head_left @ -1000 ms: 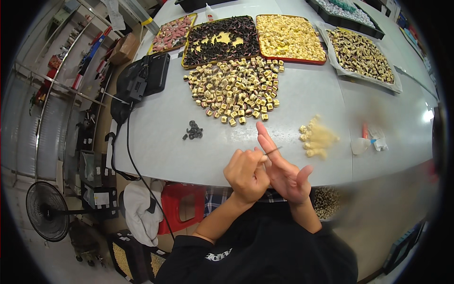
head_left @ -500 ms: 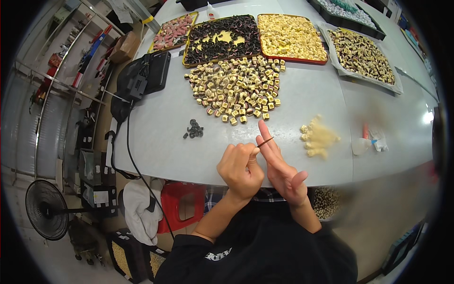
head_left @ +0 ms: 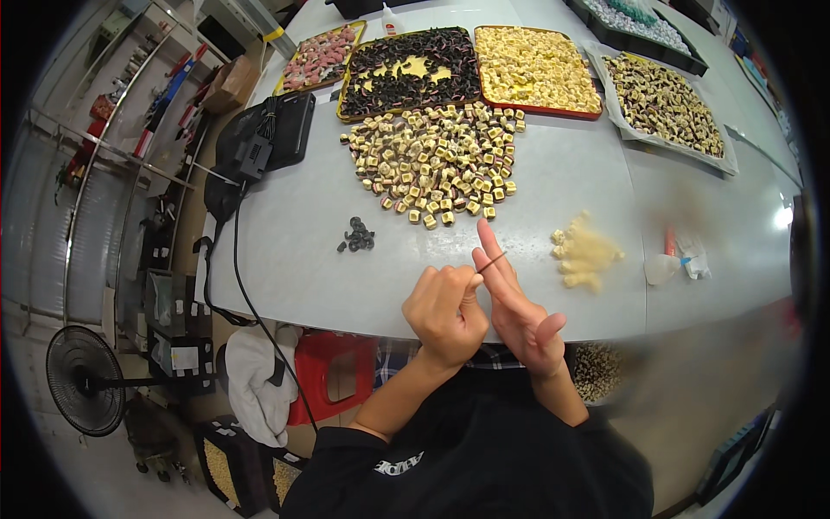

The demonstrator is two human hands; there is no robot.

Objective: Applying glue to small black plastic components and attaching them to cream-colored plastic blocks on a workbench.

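My left hand (head_left: 446,313) is closed in a pinch on a thin dark stick (head_left: 494,262). The stick's far end reaches across the fingers of my right hand (head_left: 521,318). That hand is open, its palm turned up, fingers stretched out and thumb apart. I cannot make out whether anything small sits at the pinch. Just beyond both hands lies a heap of small cube-shaped pieces (head_left: 432,164), cream on top with dark sides. A small cluster of black pieces (head_left: 356,235) lies to the left, and a pile of pale yellow pieces (head_left: 586,251), partly blurred, to the right.
Along the back stand trays of pink pieces (head_left: 322,59), black pieces (head_left: 380,71), cream pieces (head_left: 536,69) and mixed pieces (head_left: 666,104). A black device with cables (head_left: 255,156) occupies the table's left side. A small red-and-white item (head_left: 669,240) lies at right. Below are a red stool (head_left: 333,372) and a fan (head_left: 85,381).
My hands keep nearly the same pose, and the stick still lies across my right fingers. The stick looks slightly thinner and darker now. The whole view has shifted a little.
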